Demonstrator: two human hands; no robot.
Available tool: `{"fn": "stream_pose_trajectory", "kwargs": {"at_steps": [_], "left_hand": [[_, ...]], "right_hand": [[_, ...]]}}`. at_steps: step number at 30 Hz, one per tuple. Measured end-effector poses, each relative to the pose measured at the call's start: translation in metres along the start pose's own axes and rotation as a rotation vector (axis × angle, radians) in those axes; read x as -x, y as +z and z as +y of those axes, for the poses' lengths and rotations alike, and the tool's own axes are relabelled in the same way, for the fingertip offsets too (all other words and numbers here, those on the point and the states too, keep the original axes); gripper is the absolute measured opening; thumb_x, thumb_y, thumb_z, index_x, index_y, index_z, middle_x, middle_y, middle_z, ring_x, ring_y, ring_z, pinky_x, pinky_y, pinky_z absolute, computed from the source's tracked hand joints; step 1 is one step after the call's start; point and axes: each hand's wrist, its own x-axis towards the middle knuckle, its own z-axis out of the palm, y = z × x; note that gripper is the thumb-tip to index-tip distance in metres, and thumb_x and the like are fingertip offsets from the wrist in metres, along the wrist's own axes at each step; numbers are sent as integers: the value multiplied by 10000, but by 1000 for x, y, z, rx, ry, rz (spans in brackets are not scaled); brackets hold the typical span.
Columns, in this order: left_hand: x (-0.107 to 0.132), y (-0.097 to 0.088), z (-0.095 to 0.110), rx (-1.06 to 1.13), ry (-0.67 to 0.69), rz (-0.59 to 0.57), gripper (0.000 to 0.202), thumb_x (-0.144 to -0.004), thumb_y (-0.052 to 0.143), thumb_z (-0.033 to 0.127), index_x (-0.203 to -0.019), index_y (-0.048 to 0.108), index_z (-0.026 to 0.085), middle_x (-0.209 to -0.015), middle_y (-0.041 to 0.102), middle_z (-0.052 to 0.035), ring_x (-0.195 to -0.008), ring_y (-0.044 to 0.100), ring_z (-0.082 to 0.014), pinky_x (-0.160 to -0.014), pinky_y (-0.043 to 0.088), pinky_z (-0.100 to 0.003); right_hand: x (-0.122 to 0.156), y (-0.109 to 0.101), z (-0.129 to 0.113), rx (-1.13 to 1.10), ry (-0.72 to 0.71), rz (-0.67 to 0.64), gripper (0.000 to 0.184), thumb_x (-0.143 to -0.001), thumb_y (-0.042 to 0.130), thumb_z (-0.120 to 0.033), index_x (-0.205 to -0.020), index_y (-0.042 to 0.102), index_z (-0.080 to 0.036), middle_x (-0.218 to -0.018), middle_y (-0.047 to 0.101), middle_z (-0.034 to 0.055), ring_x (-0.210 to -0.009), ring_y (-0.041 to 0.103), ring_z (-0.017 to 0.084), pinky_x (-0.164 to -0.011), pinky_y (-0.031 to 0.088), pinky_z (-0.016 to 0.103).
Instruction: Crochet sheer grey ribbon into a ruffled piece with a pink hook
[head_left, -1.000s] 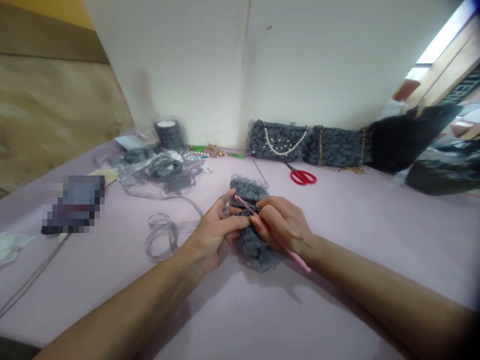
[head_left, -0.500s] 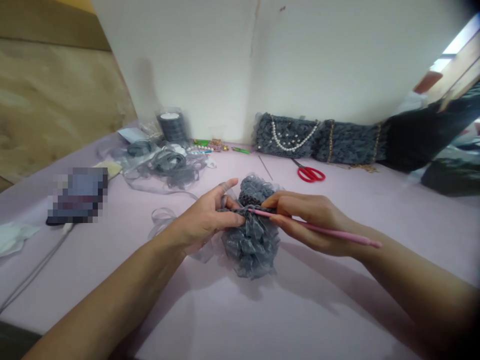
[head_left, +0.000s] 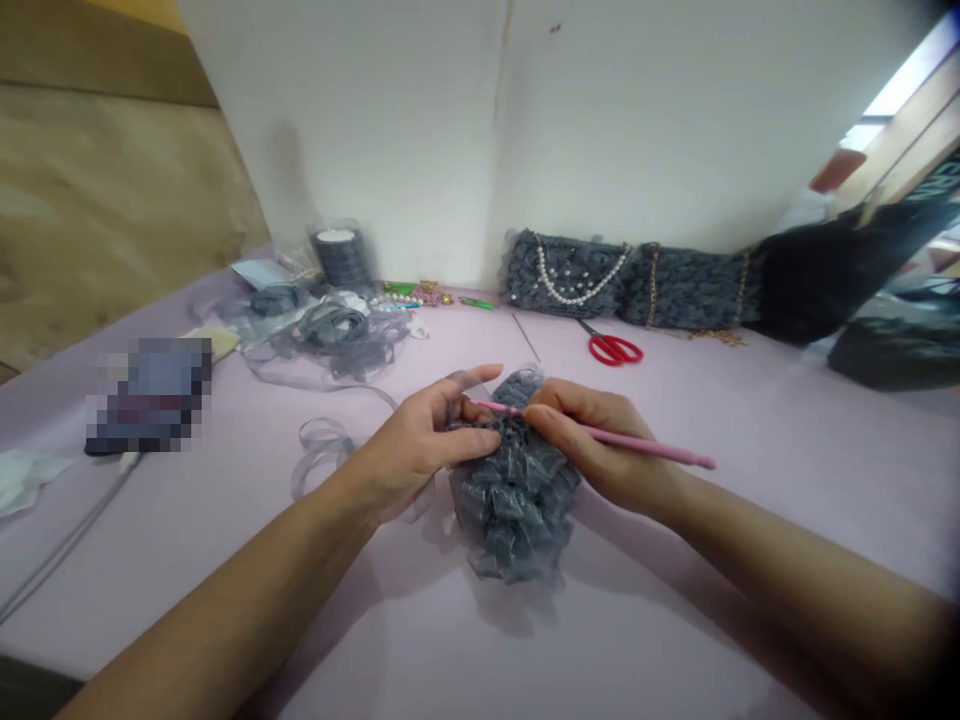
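Observation:
Grey ruffled crochet work [head_left: 517,500] made of sheer ribbon hangs between my hands above the pink table. My left hand [head_left: 442,425] pinches its upper left edge with the thumb in front, and the index finger is stretched out with ribbon over it. In my right hand [head_left: 585,430] is a pink crochet hook [head_left: 652,448], gripped like a pen. The hook's tip points left, by the left fingers at the top of the work. Loose grey ribbon [head_left: 322,450] trails in loops on the table left of my left hand.
Red-handled scissors [head_left: 615,349] and a thin metal rod [head_left: 526,337] lie behind the work. Two grey ruffled bags [head_left: 566,275] lean on the wall. Ribbon coils [head_left: 334,325] and a ribbon spool [head_left: 340,258] are back left. A blurred device [head_left: 154,395] with a cable lies left.
The hook has slid left and tilted, its tip now near my left fingers. My right hand has closed in on the work, which has turned slightly and shows more of its ruffled front.

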Motion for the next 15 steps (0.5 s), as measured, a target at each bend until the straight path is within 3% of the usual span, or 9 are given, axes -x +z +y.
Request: {"fn": "stream_pose_trajectory", "kwargs": {"at_steps": [3, 5, 8, 10, 12, 15], "left_hand": [[1, -1, 3, -67, 56, 33, 723, -755, 693, 105, -1418, 427, 219, -836, 608, 18, -781, 554, -97, -754, 407, -244], [2, 3, 1, -106, 97, 56, 761, -764, 684, 106, -1451, 375, 215, -837, 610, 21, -796, 554, -95, -786, 409, -246], [3, 14, -7, -124, 147, 148, 760, -765, 683, 126, -1451, 363, 195, -879, 634, 2, -845, 579, -116, -819, 417, -263], [4, 22, -12, -46, 153, 223, 693, -765, 673, 130, -1406, 415, 184, -888, 642, -7, -837, 591, -122, -796, 425, -262], [3, 27, -12, 108, 97, 244, 613, -751, 673, 117, -1332, 486, 174, -842, 632, 5, -763, 587, -108, -733, 429, -245], [3, 25, -8, 274, -30, 140, 530, -713, 706, 89, -1221, 576, 168, -778, 609, 26, -682, 568, -84, -663, 422, -217]], "right_hand": [[1, -1, 2, 77, -84, -13, 355, -959, 445, -306, -628, 384, -192, -558, 348, -55, -487, 320, 67, -435, 258, 201], [3, 1, 5, 262, -240, 10, 335, -967, 444, -274, -647, 387, -193, -558, 365, -53, -478, 324, 68, -441, 250, 209], [6, 9, 8, 670, -500, 155, 321, -953, 469, -216, -648, 371, -201, -552, 381, -44, -465, 288, 83, -455, 211, 251], [5, 14, 10, 836, -562, 245, 328, -951, 468, -198, -640, 364, -207, -540, 387, -36, -461, 277, 95, -465, 207, 269], [3, 16, 12, 848, -576, 280, 323, -954, 467, -198, -645, 371, -208, -537, 407, -30, -463, 302, 100, -472, 226, 268], [1, 15, 18, 685, -578, 284, 303, -956, 467, -219, -665, 384, -207, -552, 437, -29, -474, 346, 98, -474, 259, 249]]}}
